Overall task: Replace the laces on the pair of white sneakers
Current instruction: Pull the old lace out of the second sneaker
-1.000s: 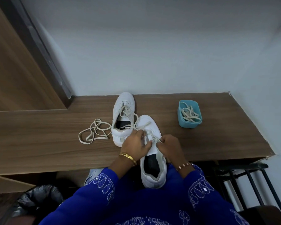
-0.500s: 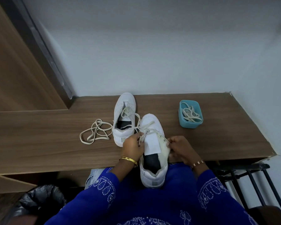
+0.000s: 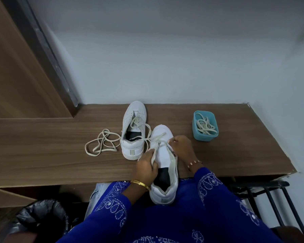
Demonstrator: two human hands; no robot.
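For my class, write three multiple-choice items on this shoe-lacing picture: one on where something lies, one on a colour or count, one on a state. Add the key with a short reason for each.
1. Where does the loose lace lie?
A. On the wooden shelf, left of the far sneaker
B. Inside the tub
C. On the floor

2. What colour is the tub that holds another lace?
A. Red
B. Light blue
C. Black

3. What is the left hand doing?
A. Resting flat on the shelf
B. Holding the tub
C. Pinching a lace end of the near sneaker

Key: 1 A, the lace rests coiled on the wooden shelf beside the far sneaker. 2 B, its walls are light blue. 3 C, its fingers close on a lace strand while the right hand works at the eyelets.
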